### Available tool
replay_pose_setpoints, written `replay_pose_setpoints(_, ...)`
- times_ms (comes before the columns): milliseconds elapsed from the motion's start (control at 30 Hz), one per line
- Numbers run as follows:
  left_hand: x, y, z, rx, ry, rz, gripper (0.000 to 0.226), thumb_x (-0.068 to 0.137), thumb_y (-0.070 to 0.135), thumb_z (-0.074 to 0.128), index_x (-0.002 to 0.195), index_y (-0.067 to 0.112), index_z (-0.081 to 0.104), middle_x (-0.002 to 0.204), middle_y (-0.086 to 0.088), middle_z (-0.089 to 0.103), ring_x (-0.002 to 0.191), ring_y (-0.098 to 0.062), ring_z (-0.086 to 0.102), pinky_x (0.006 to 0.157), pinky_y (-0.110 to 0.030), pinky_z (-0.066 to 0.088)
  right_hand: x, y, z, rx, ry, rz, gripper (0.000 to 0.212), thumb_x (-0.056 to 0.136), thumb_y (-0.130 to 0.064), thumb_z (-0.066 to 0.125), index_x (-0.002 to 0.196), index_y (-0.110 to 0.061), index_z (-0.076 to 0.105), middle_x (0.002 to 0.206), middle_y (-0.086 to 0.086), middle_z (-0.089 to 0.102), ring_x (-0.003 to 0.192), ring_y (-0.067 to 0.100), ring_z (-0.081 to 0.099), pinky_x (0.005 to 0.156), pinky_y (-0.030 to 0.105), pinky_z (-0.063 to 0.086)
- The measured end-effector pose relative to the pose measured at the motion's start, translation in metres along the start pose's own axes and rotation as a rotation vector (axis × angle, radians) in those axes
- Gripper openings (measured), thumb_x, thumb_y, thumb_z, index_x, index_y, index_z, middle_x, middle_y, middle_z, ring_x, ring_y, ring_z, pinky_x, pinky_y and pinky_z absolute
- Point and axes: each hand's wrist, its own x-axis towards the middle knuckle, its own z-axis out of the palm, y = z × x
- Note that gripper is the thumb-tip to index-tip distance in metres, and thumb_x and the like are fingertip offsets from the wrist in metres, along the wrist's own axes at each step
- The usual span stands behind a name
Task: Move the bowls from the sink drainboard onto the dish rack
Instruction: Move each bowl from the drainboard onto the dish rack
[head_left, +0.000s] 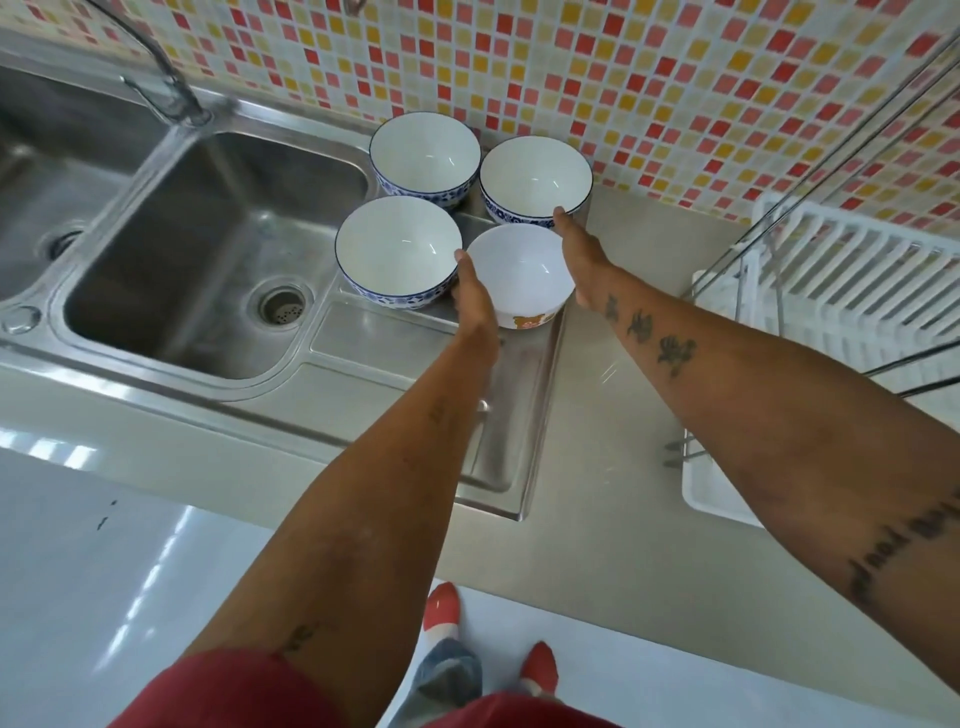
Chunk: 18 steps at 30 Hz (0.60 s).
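All 4 bowls sit on the steel sink drainboard (415, 332): 3 blue-patterned white bowls (397, 249) and 1 plain white bowl with a cartoon print (521, 273), nearest. The left hand (474, 296) and right hand (582, 254) flank that bowl with fingers extended, apparently touching its sides. Nothing has reached the white slatted dish rack (857, 270) at far right, so all 4 moves remain.

Four bowls on drainboard (415, 353): three blue-patterned, one white bowl (522, 273) flanked by left hand (475, 296) and right hand (582, 254). White dish rack (852, 270) right.
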Motion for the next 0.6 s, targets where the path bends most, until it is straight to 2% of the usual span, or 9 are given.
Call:
replay_pose_setpoints(133,-0.005,0.002,0.003,-0.033,-0.015,-0.007,0.067,0.093,0.066,0.029,0.149,0.029,0.033,0.147,-0.006,0.047,0.13,-0.033,0.047,0.109,-0.049,0.033,-0.012,-0.003,-0.005,0.028,0.019,-0.021,0.057,0.095,-0.051,0.042,0.136,-0.012,0.05,0.133,0.012,0.056,0.113,0.028,0.056,0.096,0.037,0.047)
replay_pose_setpoints(267,-0.017,0.004,-0.001,-0.118,-0.014,0.004,0.069,0.091,0.07,0.027,0.146,0.029,0.04,0.145,-0.007,0.051,0.13,-0.034,0.048,0.116,-0.053,0.026,-0.033,-0.018,-0.006,0.125,-0.006,-0.068,0.066,0.089,-0.057,0.045,0.139,-0.015,0.044,0.13,0.01,0.059,0.11,0.026,0.059,0.079,0.032,0.05)
replay_pose_setpoints(333,-0.033,0.011,-0.003,-0.167,-0.035,0.005,0.069,0.093,0.068,0.024,0.146,0.028,0.041,0.145,-0.009,0.051,0.131,-0.036,0.048,0.116,-0.053,0.027,-0.039,-0.022,-0.004,0.169,0.008,-0.102,0.074,0.082,-0.058,0.05,0.143,-0.018,0.037,0.131,0.01,0.058,0.11,0.027,0.06,0.065,0.03,0.049)
replay_pose_setpoints(367,-0.042,0.015,-0.004,-0.181,-0.037,0.009,0.066,0.095,0.065,0.022,0.146,0.027,0.04,0.146,-0.009,0.05,0.132,-0.036,0.047,0.115,-0.053,0.029,-0.043,-0.025,-0.003,0.186,0.013,-0.113,0.077,0.079,-0.059,0.052,0.143,-0.017,0.038,0.131,0.01,0.057,0.109,0.027,0.06,0.063,0.029,0.049)
replay_pose_setpoints(433,-0.059,0.027,-0.004,-0.197,-0.003,0.028,0.06,0.099,0.058,0.02,0.146,0.025,0.039,0.146,-0.008,0.049,0.132,-0.036,0.048,0.114,-0.054,0.033,-0.058,-0.034,-0.001,0.21,-0.002,-0.125,0.078,0.075,-0.062,0.053,0.137,-0.014,0.046,0.13,0.011,0.057,0.11,0.028,0.06,0.074,0.033,0.052)
replay_pose_setpoints(500,-0.079,0.043,-0.004,-0.215,0.024,0.071,0.058,0.101,0.054,0.021,0.144,0.023,0.041,0.145,-0.008,0.051,0.129,-0.035,0.051,0.112,-0.053,0.037,-0.078,-0.047,0.001,0.231,-0.055,-0.167,0.068,0.083,-0.063,0.047,0.129,-0.013,0.056,0.127,0.012,0.061,0.11,0.03,0.06,0.09,0.038,0.05)
replay_pose_setpoints(600,-0.113,0.069,-0.007,-0.312,-0.043,0.101,0.054,0.101,0.052,0.022,0.141,0.025,0.046,0.142,-0.007,0.055,0.126,-0.035,0.053,0.107,-0.052,0.043,-0.114,-0.067,0.0,0.259,-0.089,-0.27,0.061,0.092,-0.06,0.035,0.124,-0.015,0.061,0.121,0.013,0.065,0.11,0.031,0.061,0.097,0.044,0.049)
